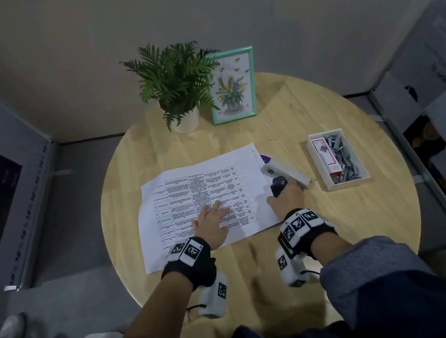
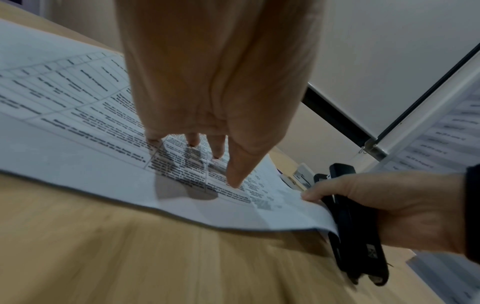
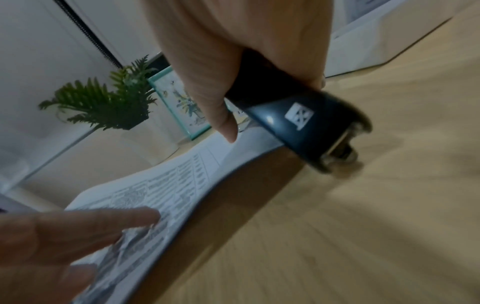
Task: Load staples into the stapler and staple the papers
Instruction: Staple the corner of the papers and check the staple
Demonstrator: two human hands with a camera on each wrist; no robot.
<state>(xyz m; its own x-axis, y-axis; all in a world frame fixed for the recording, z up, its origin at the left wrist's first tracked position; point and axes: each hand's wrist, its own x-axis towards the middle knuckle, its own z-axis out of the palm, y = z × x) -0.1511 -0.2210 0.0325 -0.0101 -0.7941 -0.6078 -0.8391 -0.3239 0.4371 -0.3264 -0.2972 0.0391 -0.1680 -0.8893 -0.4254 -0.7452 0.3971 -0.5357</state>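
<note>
A stack of printed papers [image 1: 200,199] lies in the middle of the round wooden table [image 1: 345,237]. My left hand [image 1: 212,217] presses flat on it, fingertips [image 2: 192,142] spread on the print. My right hand [image 1: 285,198] grips a black stapler [image 1: 277,186] at the papers' right edge. In the left wrist view the paper corner [image 2: 322,222] seems to slip between the arms of the black stapler [image 2: 358,236]. The right wrist view shows its rear end [image 3: 298,123] sticking out of my fist. A white stapler [image 1: 284,173] lies just beyond my right hand.
A white tray [image 1: 322,170] with loose staples [image 1: 344,157] and a red-and-white box [image 1: 326,157] sits right of the staplers. A potted fern [image 1: 176,88] and a green picture frame [image 1: 232,84] stand at the table's far side. Grey panels enclose both sides.
</note>
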